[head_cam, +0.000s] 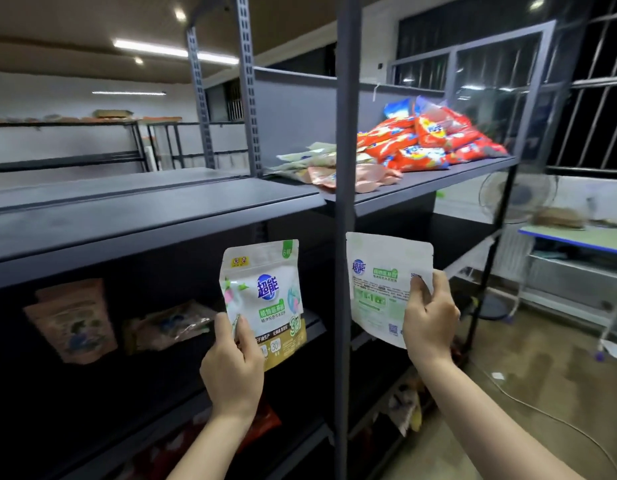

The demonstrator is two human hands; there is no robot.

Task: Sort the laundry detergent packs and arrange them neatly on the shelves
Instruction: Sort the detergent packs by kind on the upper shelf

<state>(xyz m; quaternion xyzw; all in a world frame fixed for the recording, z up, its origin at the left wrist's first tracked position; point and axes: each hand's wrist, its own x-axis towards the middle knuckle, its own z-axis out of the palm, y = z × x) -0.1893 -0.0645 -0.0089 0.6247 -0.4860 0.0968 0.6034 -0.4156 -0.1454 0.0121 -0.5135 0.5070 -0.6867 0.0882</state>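
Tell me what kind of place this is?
Probably a stockroom or a mock shop. Bare grey metal shelving runs across the room, a loose heap of red detergent packs lies on the upper shelf, and each hand holds a white pouch: left hand, right hand.

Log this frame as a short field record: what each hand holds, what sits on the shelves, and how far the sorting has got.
left hand: left hand grips a white-green pouch by its lower left corner, front side facing the camera
right hand: right hand grips a second white pouch, back side facing the camera
upper shelf: upper shelf carries a loose heap of red-orange packs and pale pouches lying flat
middle shelf, left bay: an upright pink pouch and a flat-lying pack
progress: both held pouches not yet placed; heap unsorted
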